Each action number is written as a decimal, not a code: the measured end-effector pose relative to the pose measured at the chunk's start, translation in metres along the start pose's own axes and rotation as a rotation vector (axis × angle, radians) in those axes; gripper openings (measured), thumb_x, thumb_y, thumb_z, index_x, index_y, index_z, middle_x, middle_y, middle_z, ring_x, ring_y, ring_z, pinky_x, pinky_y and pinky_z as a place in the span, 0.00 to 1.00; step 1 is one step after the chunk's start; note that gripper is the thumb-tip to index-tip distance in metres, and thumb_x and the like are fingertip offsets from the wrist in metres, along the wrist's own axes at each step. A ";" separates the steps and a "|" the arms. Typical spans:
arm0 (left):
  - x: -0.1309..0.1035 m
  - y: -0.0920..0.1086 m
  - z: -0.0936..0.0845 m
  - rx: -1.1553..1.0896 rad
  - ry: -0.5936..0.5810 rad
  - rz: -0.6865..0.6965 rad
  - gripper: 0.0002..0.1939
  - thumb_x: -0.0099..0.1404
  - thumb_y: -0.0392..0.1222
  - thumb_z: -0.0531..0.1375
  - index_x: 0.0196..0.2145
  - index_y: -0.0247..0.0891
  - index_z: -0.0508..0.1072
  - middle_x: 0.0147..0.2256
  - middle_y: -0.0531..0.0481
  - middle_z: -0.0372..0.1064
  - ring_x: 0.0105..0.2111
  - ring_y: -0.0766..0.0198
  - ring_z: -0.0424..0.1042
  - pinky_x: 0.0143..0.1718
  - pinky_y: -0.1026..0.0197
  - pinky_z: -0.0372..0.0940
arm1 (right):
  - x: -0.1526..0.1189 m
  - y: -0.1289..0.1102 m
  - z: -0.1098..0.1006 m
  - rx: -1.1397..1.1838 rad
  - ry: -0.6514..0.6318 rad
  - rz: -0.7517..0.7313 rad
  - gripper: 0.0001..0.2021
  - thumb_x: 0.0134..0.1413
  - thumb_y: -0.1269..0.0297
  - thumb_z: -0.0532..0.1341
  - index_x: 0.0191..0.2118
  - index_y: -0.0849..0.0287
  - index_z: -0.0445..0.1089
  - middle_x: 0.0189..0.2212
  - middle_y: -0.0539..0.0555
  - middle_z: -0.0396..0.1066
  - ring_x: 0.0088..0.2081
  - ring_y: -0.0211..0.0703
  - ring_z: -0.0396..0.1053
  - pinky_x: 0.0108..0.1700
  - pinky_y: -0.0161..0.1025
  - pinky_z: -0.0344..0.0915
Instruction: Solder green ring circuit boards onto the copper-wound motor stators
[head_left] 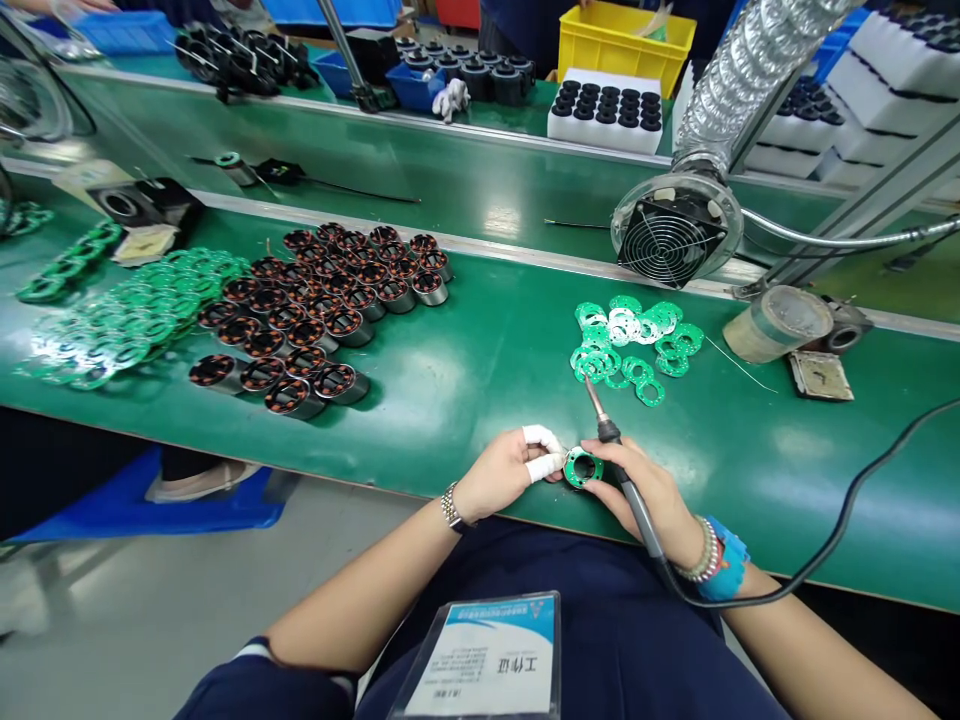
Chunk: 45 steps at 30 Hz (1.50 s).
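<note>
A motor stator topped with a green ring-shaped circuit board (583, 467) stands at the table's front edge, between my two hands. White coverings wrap the thumb and index finger of my left hand (517, 468). Those fingertips are pinched together at the board's left edge; what lies between them is too small to make out. My right hand (649, 490) holds a soldering iron (636, 512), its tip pointing up and away from the board. The thumb and index finger of that same hand also touch the stator's right side.
Loose green ring boards (637, 370) lie beyond my hands. Several copper-wound stators (300, 330) stand left of centre, beside green board panels (135, 310). A fan with a duct (667, 240) rises at the back. A solder-wire spool (780, 322) sits at right; the iron's cable (840, 520) crosses there.
</note>
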<state>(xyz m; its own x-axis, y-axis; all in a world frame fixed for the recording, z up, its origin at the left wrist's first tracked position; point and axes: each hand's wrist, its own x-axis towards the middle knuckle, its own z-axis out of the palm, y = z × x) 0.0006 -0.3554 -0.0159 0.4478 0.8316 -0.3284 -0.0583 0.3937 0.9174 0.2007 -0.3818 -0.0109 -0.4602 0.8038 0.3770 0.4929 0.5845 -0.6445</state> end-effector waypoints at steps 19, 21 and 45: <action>0.000 -0.005 0.001 0.042 0.011 0.031 0.08 0.53 0.38 0.62 0.26 0.33 0.66 0.24 0.53 0.66 0.26 0.69 0.68 0.32 0.64 0.62 | -0.003 -0.024 -0.037 0.102 0.081 -0.041 0.18 0.50 0.77 0.59 0.48 0.60 0.66 0.26 0.53 0.70 0.28 0.39 0.66 0.30 0.37 0.66; 0.001 -0.005 0.001 0.040 0.016 0.034 0.07 0.53 0.37 0.62 0.26 0.33 0.66 0.24 0.53 0.66 0.26 0.69 0.68 0.32 0.65 0.62 | -0.004 -0.027 -0.044 0.125 0.068 -0.021 0.17 0.49 0.77 0.60 0.47 0.61 0.68 0.28 0.54 0.70 0.30 0.40 0.67 0.31 0.39 0.66; 0.001 -0.006 0.002 0.065 0.033 0.052 0.06 0.53 0.37 0.62 0.27 0.34 0.66 0.25 0.53 0.66 0.25 0.69 0.69 0.32 0.65 0.64 | 0.002 -0.017 -0.039 0.090 0.012 0.033 0.15 0.55 0.74 0.57 0.48 0.56 0.65 0.34 0.53 0.74 0.36 0.40 0.72 0.40 0.37 0.69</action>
<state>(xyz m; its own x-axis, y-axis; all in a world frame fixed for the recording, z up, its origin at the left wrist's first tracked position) 0.0032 -0.3575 -0.0216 0.4161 0.8632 -0.2860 -0.0226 0.3242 0.9457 0.2200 -0.3860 0.0272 -0.4357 0.8240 0.3622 0.4389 0.5458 -0.7138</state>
